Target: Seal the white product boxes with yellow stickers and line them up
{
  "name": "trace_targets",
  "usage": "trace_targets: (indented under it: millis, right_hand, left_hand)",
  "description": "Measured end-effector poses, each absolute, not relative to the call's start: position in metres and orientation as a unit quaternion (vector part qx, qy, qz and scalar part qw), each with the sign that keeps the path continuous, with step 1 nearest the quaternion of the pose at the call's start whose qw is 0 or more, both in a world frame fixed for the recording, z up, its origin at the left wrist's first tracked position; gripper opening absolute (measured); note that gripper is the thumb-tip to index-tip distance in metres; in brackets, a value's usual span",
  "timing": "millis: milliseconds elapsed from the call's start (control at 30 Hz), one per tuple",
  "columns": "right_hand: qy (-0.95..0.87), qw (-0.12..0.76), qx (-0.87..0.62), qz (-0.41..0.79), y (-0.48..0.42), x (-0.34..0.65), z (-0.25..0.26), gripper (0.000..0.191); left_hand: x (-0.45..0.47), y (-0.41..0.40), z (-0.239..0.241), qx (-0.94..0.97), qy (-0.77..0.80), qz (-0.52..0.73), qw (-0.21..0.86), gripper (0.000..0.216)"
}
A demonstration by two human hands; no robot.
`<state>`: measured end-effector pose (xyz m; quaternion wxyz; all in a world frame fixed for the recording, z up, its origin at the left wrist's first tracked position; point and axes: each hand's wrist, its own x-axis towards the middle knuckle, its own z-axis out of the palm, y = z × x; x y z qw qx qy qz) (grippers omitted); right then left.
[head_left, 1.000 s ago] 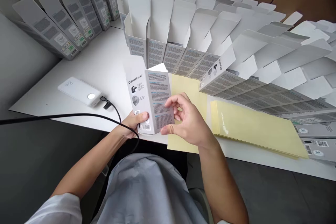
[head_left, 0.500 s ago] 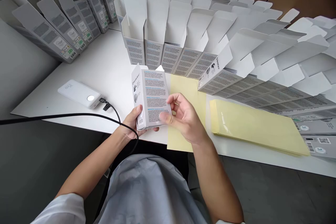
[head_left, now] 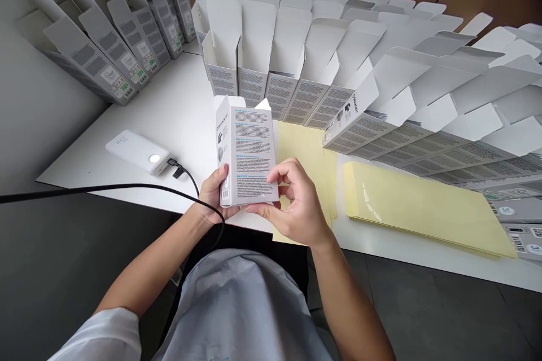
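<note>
A small printed cardboard box [head_left: 253, 152] is held over the table's front edge, its text panel facing me and its top flaps up. My left hand [head_left: 215, 194] grips its lower left corner, thumb on the side and fingers underneath. At the lower right corner is my right hand [head_left: 296, 200], fingers curled against the box's side edge and thumb along its bottom edge. Behind the box lies a yellow sheet [head_left: 307, 149] on the white table. The inside of the box is hidden from view.
Rows of open-topped boxes [head_left: 305, 73] stand along the back, with more boxes [head_left: 114, 39] at the left. A yellow stack of sheets [head_left: 423, 208] lies to the right. On the left, a white power bank [head_left: 138, 151] has a black cable [head_left: 105, 187] crossing over my left wrist.
My right thumb has moved from the box's front panel down to its bottom edge. The box stays in my left hand, turned slightly more upright. The whole view has shifted a little.
</note>
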<state>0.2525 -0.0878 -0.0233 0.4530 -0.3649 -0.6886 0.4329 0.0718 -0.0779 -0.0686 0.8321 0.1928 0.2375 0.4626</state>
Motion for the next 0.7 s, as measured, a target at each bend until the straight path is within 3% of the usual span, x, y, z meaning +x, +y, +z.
trace_targets:
  millis: [200,433,700]
  right_hand:
    - [-0.646,0.477,-0.32,0.504,-0.09,0.249,-0.028,0.033]
    - [-0.57,0.515,-0.356,0.533,-0.096,0.24,-0.029,0.05]
    - [-0.538,0.472,-0.299,0.631,-0.092,0.248,-0.03,0.03]
  left_hand:
    - [0.075,-0.08,-0.069,0.194,0.247,0.472,0.824,0.082]
    - [0.08,-0.081,-0.068,0.204,0.248,0.488,0.812,0.083]
    - [0.073,-0.08,-0.071,0.219,0.26,0.491,0.802,0.084]
